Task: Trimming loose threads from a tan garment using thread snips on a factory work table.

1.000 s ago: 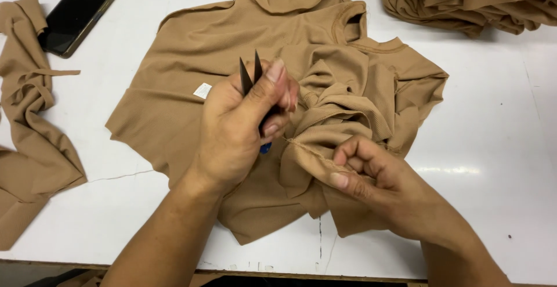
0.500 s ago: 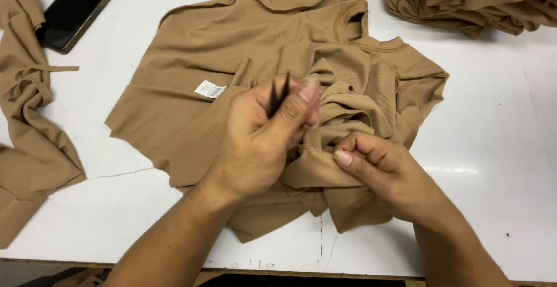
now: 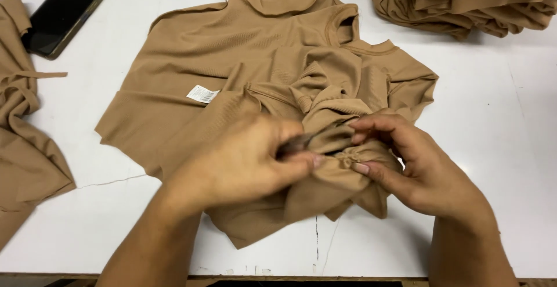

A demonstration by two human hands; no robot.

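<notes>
White table [image 3: 510, 147], left hand [image 3: 243, 159] closed on dark snips [image 3: 295, 143], right hand [image 3: 418, 168] pinching bunched tan garment [image 3: 267, 55]

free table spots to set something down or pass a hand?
Bare white table right of the tan garment, below the folded stack. Another patch between garment, phone and left fabric piece. Crowded at centre, where left hand and right hand bunch cloth.

garment [image 3: 243, 60] mid-table [image 3: 510, 147], phone [image 3: 62, 15] left, stack [image 3: 470, 0] right
</notes>
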